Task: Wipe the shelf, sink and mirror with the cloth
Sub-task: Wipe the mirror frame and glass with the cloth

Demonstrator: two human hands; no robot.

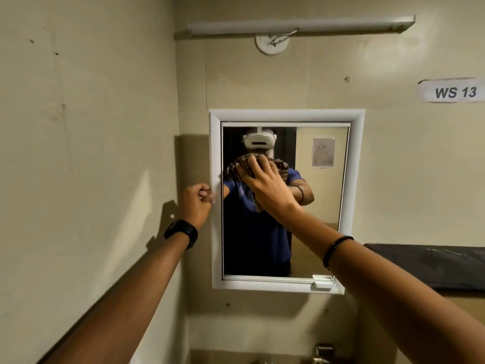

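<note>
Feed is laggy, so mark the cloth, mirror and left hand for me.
cloth (236,164): head view, striped fold at its left edge.
mirror (324,190): head view, bare glass, right half.
left hand (194,204): head view, back of the hand.

tube light (301,25), ws 13 label (452,91)
</note>
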